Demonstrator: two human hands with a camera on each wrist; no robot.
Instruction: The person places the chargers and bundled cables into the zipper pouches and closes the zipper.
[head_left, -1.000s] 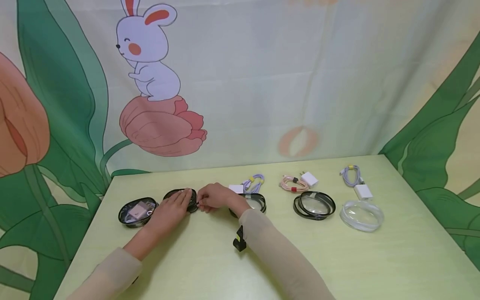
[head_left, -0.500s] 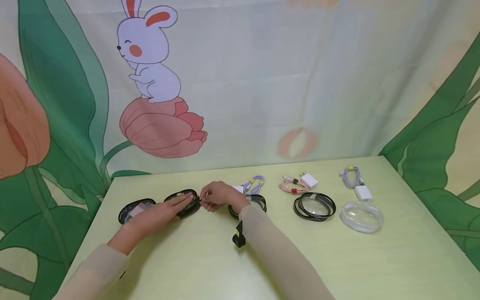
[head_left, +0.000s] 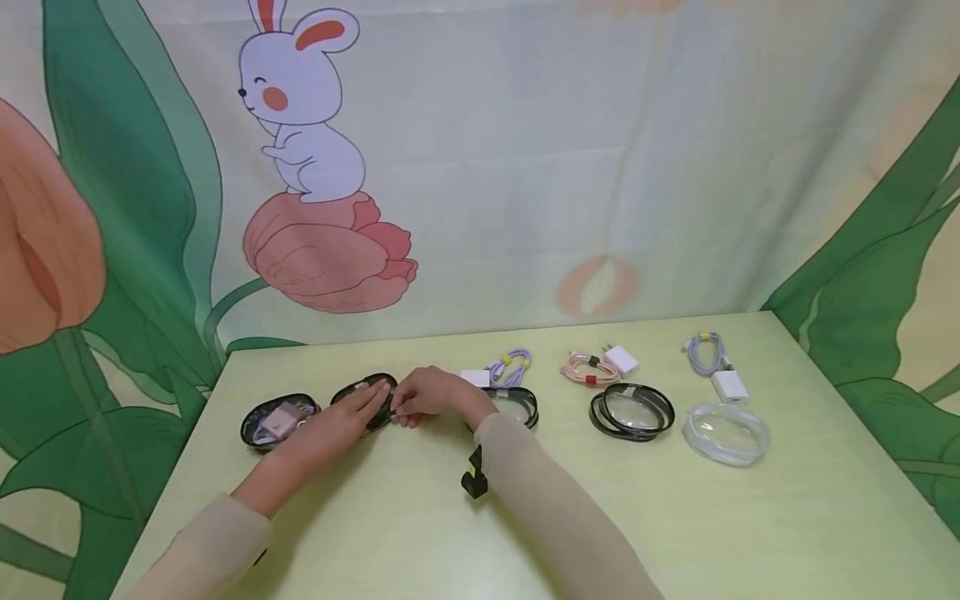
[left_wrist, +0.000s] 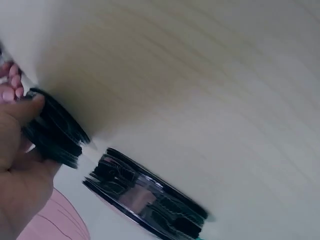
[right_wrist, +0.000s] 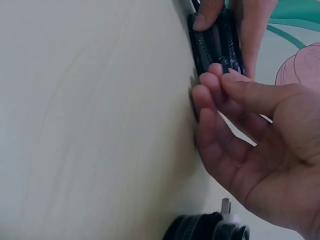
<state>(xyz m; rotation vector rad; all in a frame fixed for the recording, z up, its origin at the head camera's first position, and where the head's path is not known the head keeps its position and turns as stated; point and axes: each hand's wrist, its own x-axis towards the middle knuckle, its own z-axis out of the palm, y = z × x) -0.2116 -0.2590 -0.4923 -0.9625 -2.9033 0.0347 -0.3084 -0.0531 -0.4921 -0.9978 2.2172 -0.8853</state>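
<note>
A pale yellow-green table (head_left: 405,533) before me, lower frame; on it, black-rimmed oval cases (head_left: 632,412); clear oval case (head_left: 726,433), right; coiled pastel cables (head_left: 591,369), white boxy chargers (head_left: 730,386).

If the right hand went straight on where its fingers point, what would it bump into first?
The right hand would probably meet the black case that the left hand holds. They look very close, but depth is hard to judge.

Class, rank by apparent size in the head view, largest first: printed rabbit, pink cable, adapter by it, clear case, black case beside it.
1. Printed rabbit
2. Clear case and black case: too alike to rank
3. Pink cable
4. Adapter
</note>
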